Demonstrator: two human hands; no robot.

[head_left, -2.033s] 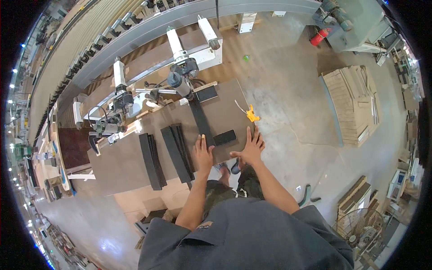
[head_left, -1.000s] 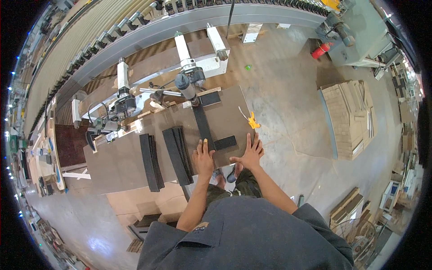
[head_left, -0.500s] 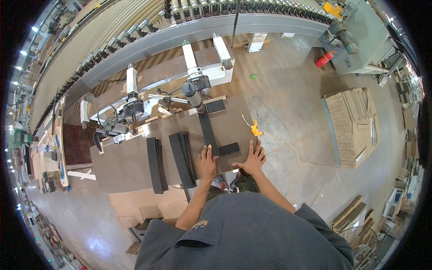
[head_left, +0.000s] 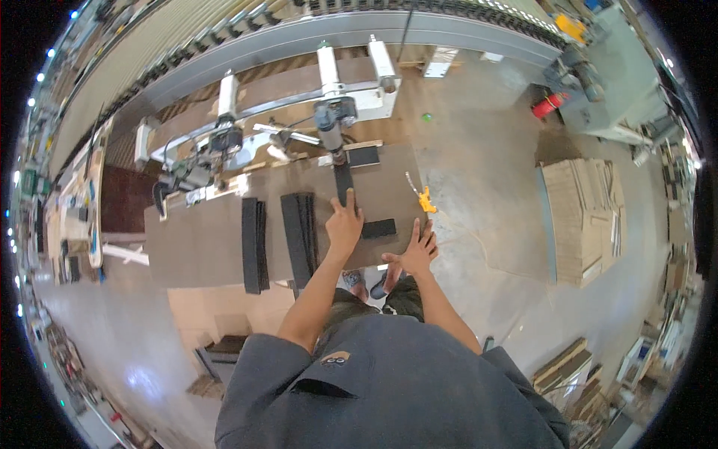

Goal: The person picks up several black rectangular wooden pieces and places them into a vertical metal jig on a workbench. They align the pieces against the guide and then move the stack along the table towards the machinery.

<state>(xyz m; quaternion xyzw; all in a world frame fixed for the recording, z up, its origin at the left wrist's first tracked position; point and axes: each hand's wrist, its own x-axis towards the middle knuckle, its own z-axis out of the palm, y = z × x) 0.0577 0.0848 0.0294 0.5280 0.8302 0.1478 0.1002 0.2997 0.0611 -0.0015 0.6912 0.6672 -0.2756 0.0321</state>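
Observation:
My left hand (head_left: pixel 345 228) lies on the near end of a dark strip (head_left: pixel 343 181), fingers stretched forward along it. The strip's far end is under a vertical drill-like head (head_left: pixel 330 133) on the machine. At the near right corner of the brown board (head_left: pixel 202 247), my right hand (head_left: pixel 417 253) rests with its fingers spread, holding nothing. Between the hands lies a short dark block (head_left: pixel 379 228). Left of my left hand are two stacks of long dark strips, one nearer (head_left: pixel 301 236) and one farther (head_left: pixel 254 243).
A second dark block (head_left: pixel 364 156) sits by the wooden fence at the board's back edge. A yellow air gun (head_left: pixel 425 200) hangs at the right edge, its hose on the floor. A cardboard stack (head_left: pixel 583 217) and a red fire extinguisher (head_left: pixel 550 105) stand to the right.
My left hand has slid forward along the strip, covering more of its near part. My right hand stays at the board's corner. The whole view has shifted slightly.

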